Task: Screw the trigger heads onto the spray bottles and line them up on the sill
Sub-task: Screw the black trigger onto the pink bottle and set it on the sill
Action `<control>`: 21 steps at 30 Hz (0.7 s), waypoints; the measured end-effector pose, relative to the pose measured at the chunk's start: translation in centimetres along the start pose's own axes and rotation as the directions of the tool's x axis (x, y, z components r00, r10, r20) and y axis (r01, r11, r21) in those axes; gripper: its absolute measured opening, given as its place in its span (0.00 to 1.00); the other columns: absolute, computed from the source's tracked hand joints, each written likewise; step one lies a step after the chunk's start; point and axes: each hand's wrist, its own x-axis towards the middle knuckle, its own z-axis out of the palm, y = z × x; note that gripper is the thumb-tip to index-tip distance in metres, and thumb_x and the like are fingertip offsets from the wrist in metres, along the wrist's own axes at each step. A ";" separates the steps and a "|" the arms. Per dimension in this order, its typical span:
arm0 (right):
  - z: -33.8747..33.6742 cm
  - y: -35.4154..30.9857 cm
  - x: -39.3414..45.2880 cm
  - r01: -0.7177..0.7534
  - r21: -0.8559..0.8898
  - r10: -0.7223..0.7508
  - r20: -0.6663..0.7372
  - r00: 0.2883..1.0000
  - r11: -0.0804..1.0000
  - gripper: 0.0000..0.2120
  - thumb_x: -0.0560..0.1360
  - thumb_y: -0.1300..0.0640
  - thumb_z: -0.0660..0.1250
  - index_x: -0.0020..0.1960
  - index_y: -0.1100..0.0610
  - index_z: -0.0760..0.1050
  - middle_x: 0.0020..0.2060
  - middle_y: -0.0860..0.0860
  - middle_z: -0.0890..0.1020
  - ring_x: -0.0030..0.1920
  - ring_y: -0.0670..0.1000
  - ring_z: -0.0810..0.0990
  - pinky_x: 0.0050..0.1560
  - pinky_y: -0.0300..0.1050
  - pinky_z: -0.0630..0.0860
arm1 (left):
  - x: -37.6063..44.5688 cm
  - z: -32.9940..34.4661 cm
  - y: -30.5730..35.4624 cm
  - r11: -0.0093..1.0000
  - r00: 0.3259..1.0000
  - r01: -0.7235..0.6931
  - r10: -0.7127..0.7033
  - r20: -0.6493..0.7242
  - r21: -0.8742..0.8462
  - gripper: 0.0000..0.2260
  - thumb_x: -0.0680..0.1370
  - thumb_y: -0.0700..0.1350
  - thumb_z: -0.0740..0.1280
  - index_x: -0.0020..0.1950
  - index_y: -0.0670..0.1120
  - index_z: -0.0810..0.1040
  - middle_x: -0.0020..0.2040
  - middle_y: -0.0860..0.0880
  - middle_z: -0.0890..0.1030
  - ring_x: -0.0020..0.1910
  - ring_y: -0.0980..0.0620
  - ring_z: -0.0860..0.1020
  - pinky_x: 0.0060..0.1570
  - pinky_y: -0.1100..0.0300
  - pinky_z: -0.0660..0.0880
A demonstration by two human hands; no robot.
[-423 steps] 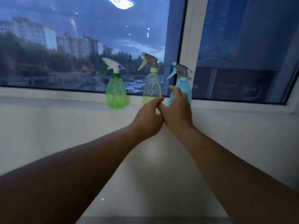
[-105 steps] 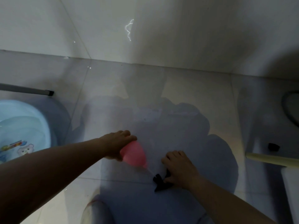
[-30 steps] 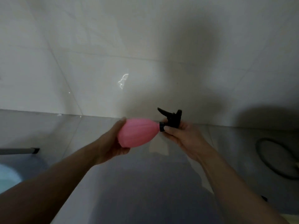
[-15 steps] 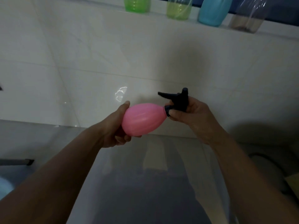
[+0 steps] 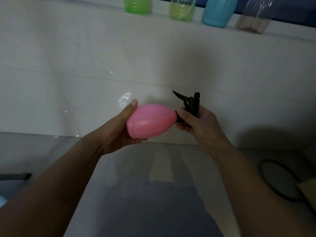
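A pink spray bottle (image 5: 150, 120) lies on its side in the air in front of the tiled wall, its base cupped by my left hand (image 5: 118, 129). At its neck sits a black trigger head (image 5: 189, 104), gripped at the collar by my right hand (image 5: 198, 124). The lever points up and to the left. On the sill (image 5: 222, 31) along the top edge stand a green bottle (image 5: 136, 5), a yellow-green bottle (image 5: 182, 10), a blue bottle (image 5: 218, 11) and a clear bottle (image 5: 253, 17); their tops are cut off by the frame.
A glossy white tiled wall (image 5: 85, 65) runs below the sill down to a grey floor (image 5: 153, 185). A dark round object (image 5: 280, 180) lies on the floor at the right. A grey bar end (image 5: 15, 176) pokes in at the left edge.
The pink bottle and black trigger head were picked up off the floor and raised in front of the wall. Over the last second the view tilted up and the sill bottles came into sight.
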 end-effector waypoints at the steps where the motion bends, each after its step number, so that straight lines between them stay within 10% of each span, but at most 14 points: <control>1: 0.1 0.0 -0.1 -0.016 -0.008 0.016 -0.030 0.999 1.000 0.06 0.74 0.62 0.74 0.50 0.60 0.80 0.37 0.54 0.86 0.35 0.51 0.85 0.39 0.42 0.82 | 0.0 0.1 -0.3 0.999 0.999 -0.035 0.035 -0.001 0.017 0.29 0.71 0.70 0.68 0.63 0.51 0.81 0.54 0.41 0.86 0.46 0.44 0.85 0.39 0.54 0.82; 10: -0.6 -1.3 0.1 -0.088 0.002 0.087 -0.133 0.987 0.996 0.09 0.69 0.60 0.79 0.45 0.61 0.81 0.32 0.52 0.83 0.28 0.46 0.81 0.33 0.39 0.80 | -0.3 0.4 -2.7 0.931 0.976 -0.194 0.153 0.152 0.309 0.35 0.65 0.54 0.82 0.69 0.55 0.73 0.64 0.48 0.79 0.59 0.49 0.82 0.52 0.53 0.82; 21: 0.5 -3.8 -0.4 0.124 -0.200 -0.164 -0.199 0.966 0.972 0.15 0.66 0.54 0.81 0.49 0.57 0.82 0.33 0.49 0.87 0.30 0.46 0.84 0.33 0.39 0.81 | 0.1 4.6 -3.3 0.767 0.932 -0.340 0.350 0.089 0.544 0.41 0.61 0.52 0.84 0.67 0.63 0.67 0.62 0.57 0.74 0.54 0.56 0.80 0.44 0.58 0.84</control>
